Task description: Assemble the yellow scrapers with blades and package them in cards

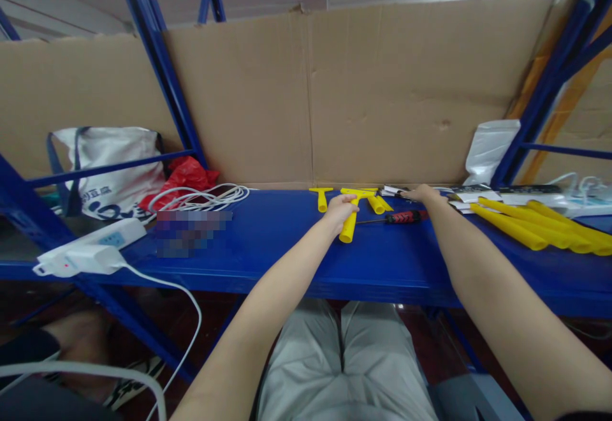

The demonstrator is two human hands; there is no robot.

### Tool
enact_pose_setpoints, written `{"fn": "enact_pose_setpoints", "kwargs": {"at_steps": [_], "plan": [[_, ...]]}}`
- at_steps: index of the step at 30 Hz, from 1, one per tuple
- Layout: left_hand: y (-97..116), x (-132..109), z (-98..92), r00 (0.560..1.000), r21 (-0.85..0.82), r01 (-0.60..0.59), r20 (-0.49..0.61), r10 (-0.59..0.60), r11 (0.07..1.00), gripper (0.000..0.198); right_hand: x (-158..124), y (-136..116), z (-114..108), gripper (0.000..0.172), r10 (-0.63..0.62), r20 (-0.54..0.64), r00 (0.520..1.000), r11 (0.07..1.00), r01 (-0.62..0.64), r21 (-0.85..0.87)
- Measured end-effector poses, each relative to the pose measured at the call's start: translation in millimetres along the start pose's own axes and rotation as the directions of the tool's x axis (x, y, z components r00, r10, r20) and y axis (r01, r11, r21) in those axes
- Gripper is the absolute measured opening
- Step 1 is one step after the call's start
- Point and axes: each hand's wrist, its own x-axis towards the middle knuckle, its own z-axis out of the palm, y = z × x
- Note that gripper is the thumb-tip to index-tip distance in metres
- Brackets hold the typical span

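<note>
My left hand (341,212) is closed around a yellow T-shaped plastic handle (349,228), its round open end pointing toward me and its crossbar at the far side. My right hand (421,194) reaches to the back of the blue shelf, with fingers closed together beside small white and dark flat pieces (394,190); what they grip, if anything, is too small to make out. Another yellow T-shaped handle (322,200) lies left of my left hand, and more yellow handles (377,204) lie just right of it. A screwdriver with a red and black grip (404,217) rests between my hands.
Long yellow tubes (535,233) lie at the right on the blue shelf (277,249). A white pouch (490,150) leans by the right post. At left are a coiled white cable (215,198), a red plastic bag (184,175), a cloth bag (117,162) and a power strip (102,245).
</note>
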Motion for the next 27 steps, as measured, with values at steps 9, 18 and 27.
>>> {"fn": "enact_pose_setpoints", "kwargs": {"at_steps": [9,18,27], "plan": [[-1.2,1.1,0.5,1.000,0.030,0.016,-0.001,-0.016,0.999,0.045,-7.0,-4.2,-2.2,0.061,0.035,-0.010,0.999,0.986,-0.036,-0.163],[-0.8,1.2,0.4,1.000,-0.007,-0.017,0.000,0.017,1.000,0.047,-16.1,-8.5,-7.1,0.057,0.055,-0.061,0.997,0.998,-0.057,-0.017],[-0.4,3.2,-1.9,0.999,0.001,0.005,-0.033,-0.004,1.000,0.064,-27.6,-10.5,-23.3,0.033,-0.036,-0.265,0.963,0.900,0.147,0.411]]}}
